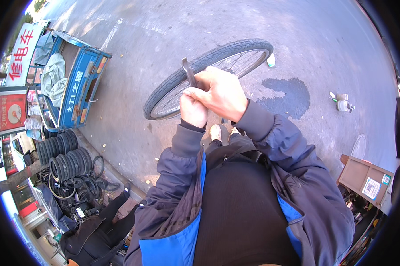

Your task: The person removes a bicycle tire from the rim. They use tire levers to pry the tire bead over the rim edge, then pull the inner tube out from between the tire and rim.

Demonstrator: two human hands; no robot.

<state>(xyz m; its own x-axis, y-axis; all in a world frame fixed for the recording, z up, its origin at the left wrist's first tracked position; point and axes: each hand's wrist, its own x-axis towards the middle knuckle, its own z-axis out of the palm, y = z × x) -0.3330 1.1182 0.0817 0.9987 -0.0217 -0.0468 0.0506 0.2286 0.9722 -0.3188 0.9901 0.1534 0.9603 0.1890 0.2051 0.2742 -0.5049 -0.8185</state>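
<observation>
Currently a dark metal tyre lever (189,73) is clamped in both fists, left hand (193,110) under right hand (221,93), above the bicycle wheel (208,75) lying on asphalt. Lever is judged stiff, light, possibly slippery; best gripped low on the shaft.

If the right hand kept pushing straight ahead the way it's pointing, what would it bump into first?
Probably the bicycle wheel. The right hand, wrapped over the left hand and a dark lever, points toward its tyre. Depth is unclear from above, so it may pass over it.
</observation>
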